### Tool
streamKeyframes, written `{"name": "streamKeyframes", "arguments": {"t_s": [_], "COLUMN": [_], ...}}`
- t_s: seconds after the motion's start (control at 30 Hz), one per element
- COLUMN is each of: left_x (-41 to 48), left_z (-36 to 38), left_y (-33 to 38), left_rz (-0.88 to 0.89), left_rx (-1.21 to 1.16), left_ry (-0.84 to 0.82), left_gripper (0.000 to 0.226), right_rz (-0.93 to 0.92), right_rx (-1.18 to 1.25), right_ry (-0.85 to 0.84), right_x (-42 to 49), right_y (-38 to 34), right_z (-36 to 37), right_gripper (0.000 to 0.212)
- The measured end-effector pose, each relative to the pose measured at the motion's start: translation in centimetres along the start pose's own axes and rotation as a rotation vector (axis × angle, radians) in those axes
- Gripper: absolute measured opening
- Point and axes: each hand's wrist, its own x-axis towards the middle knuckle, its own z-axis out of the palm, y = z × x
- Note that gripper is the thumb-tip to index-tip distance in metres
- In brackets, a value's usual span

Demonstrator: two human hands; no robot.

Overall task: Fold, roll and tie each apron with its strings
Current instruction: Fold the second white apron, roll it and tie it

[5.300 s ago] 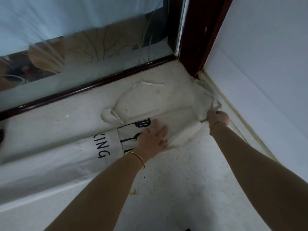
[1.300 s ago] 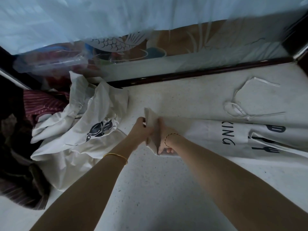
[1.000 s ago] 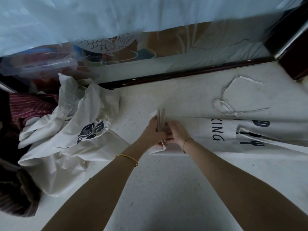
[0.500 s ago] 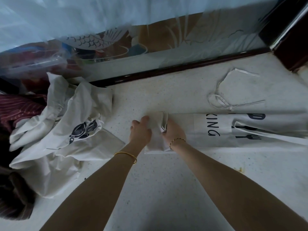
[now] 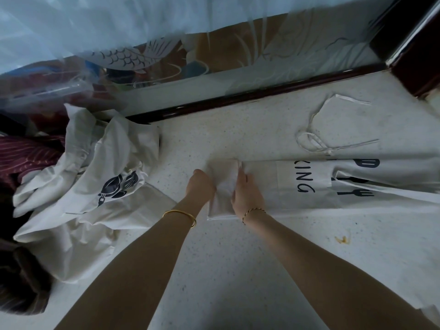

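Speckled floor (image 5: 238, 270) lies open on the near side. A dark door frame (image 5: 238, 96) bounds its far edge, and a pile of aprons (image 5: 95, 186) crowds the left edge. A cream apron (image 5: 309, 182), folded into a long strip, runs from centre to right edge, with its strings (image 5: 316, 144) looped beyond. The left hand (image 5: 201, 186) grips its turned-over left end. The right hand (image 5: 247, 194) presses flat there.
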Motion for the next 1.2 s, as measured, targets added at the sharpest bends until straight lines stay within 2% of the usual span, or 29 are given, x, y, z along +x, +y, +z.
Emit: {"name": "streamKeyframes", "arguments": {"t_s": [0.1, 0.23, 0.47, 0.5, 0.63, 0.7, 0.83, 0.9, 1.03, 1.1, 1.17, 1.2], "left_x": [-0.2, -1.6, -4.6, -4.8, -4.9, -5.1, -5.5, -5.4, -5.5, -5.0, -4.3, -4.0], "left_z": [-0.5, -1.1, -2.1, -1.9, -0.5, 0.2, 1.4, 2.1, 3.5, 4.0, 4.4, 4.5], "left_y": [-0.2, 0.3, 1.9, 2.1, 2.7, 3.3, 4.7, 5.1, 5.2, 4.7, 3.9, 3.5], "left_rz": [0.032, 0.043, 0.017, 0.019, 0.009, 0.016, 0.062, 0.095, 0.157, 0.189, 0.211, 0.185], "left_rx": [-0.104, -0.245, -0.562, -0.587, -0.644, -0.643, -0.567, -0.537, -0.486, -0.387, -0.224, -0.155], "left_ry": [-0.066, -0.144, -0.333, -0.354, -0.388, -0.401, -0.440, -0.457, -0.447, -0.291, -0.046, 0.050], "left_gripper": [0.012, 0.012, 0.014, 0.016, 0.016, 0.019, 0.025, 0.025, 0.014, 0.012, 0.005, 0.016], "right_rz": [0.001, -0.010, -0.136, -0.137, 0.048, 0.218, 0.387, 0.353, 0.124, 0.127, 0.165, 0.181], "right_rx": [-0.025, 0.002, 0.233, 0.303, 0.720, 0.933, 1.124, 1.053, 0.572, 0.363, 0.172, 0.098], "right_ry": [-0.022, -0.094, -0.179, -0.206, -0.237, -0.303, -0.230, -0.164, -0.018, 0.002, -0.008, -0.009], "right_x": [0.2, 0.2, -0.7, -0.9, -0.7, -1.3, -1.4, -1.7, -2.5, -2.5, -2.4, -2.5], "right_y": [0.0, 0.0, 0.0, 0.2, 2.0, 2.3, 4.2, 5.2, 6.5, 6.8, 6.9, 6.8], "right_z": [-0.3, -0.6, -0.4, -0.4, -1.4, -3.0, -3.9, -4.1, -4.6, -4.4, -4.3, -4.4], "right_gripper": [0.076, 0.069, 0.019, 0.021, 0.016, 0.030, 0.027, 0.036, 0.033, 0.035, 0.031, 0.027]}}
